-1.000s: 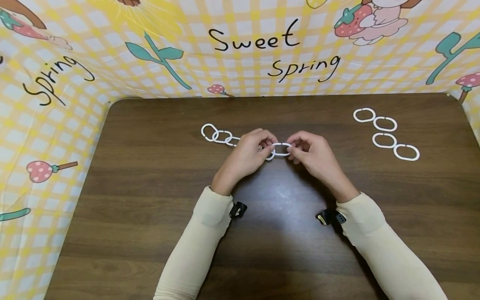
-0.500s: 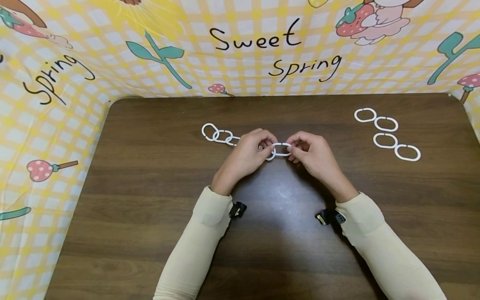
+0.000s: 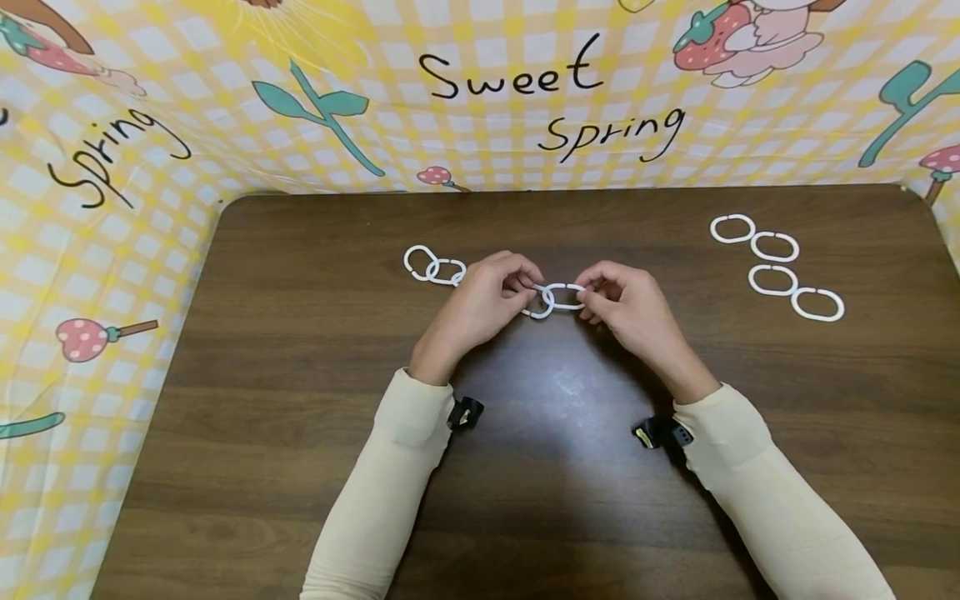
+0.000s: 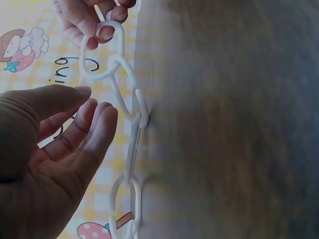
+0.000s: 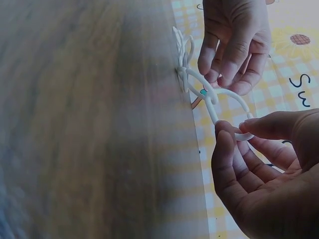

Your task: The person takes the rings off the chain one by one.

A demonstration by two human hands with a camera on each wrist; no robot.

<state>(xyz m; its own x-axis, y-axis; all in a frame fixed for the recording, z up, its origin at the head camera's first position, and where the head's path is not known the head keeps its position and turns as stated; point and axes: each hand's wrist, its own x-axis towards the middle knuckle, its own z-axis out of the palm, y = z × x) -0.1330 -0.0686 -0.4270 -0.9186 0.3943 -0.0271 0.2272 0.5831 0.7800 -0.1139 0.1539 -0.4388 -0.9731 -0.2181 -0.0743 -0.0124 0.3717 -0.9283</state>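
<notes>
Blk lettering on yel/wht checked cloth [image 3: 405,137] –
back: "Sweet" [image 3: 512,75] above "Spring" [image 3: 611,133]; L side: "Spring" again – running up at a slant

End link [image 3: 564,307] sits between hands, its right end in fingers of right hand [image 3: 633,308]. Second link [image 3: 541,316] loops through it, just right of left hand [image 3: 482,302]. Rest of chain [image 3: 447,261] runs leftward past left hand; far end lies on table [image 3: 562,483], left of that hand and farther out. Well right of right hand, on table: near pair of loose links [image 3: 817,319] about level with it, far pair [image 3: 776,259] farther out. Cloth [image 3: 480,125] stands behind table, beyond both hands, also left of table.
</notes>
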